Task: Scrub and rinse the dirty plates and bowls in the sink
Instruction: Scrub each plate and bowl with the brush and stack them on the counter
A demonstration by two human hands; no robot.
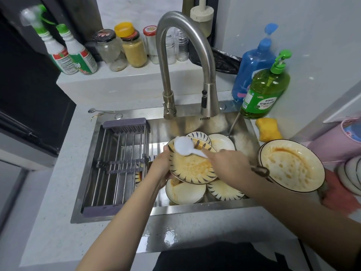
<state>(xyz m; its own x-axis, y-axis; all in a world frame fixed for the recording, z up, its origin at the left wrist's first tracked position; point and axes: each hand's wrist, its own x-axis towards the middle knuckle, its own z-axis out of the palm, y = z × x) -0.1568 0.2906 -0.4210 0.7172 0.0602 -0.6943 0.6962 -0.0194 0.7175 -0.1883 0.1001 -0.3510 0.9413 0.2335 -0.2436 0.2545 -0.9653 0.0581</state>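
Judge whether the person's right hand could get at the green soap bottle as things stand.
Probably not at once: the right hand grips the white brush on the plate. Freed, the way to the green soap bottle behind the sink looks open.

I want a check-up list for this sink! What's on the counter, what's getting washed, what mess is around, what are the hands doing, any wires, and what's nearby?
Surface: pale counter, wet patch at the front edge; steel sink with a drying rack on its left side.
Job's things: sauce-smeared plate held over more dirty plates in the sink; white brush on it; stack of dirty bowls at right.
Clutter: yellow sponge, green soap bottle, blue bottle, jars, spray bottles.
Grippers: left hand grips the plate's rim; right hand holds the brush.
Cables: nothing seen.
Surroundings: faucet, no water seen running.
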